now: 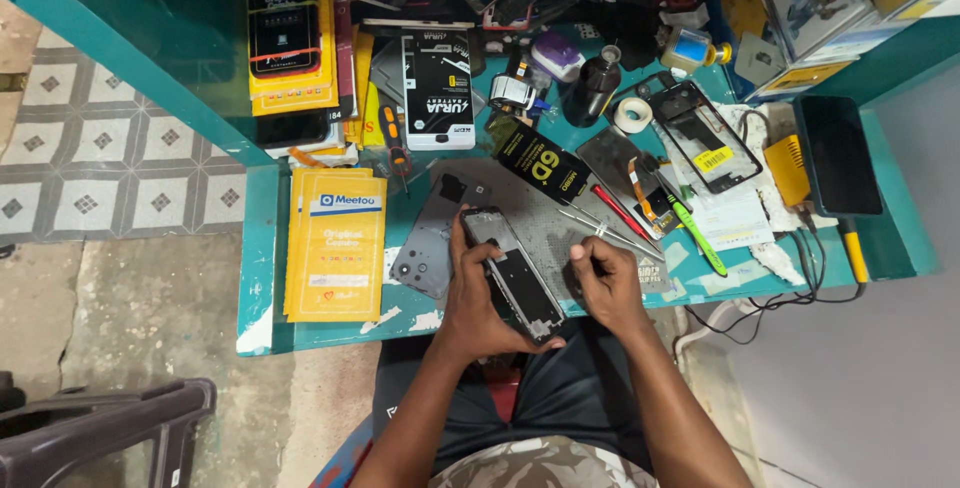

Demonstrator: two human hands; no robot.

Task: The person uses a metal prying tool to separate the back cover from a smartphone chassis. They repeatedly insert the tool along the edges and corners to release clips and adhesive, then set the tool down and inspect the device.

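soft, even daylight fills the scene, brightest on the pale wall point(880, 378) at the right and on the tiled floor point(90, 148) at the left, while the back of the teal worktop point(262, 248) under the shelf lies in deep shadow that swallows detail. shadows beneath the hands are faint and blurred at the rim. the centre is sharp; the wide lens bends straight lines at the edges, and the dark phone screen point(838, 153) shows little glare.
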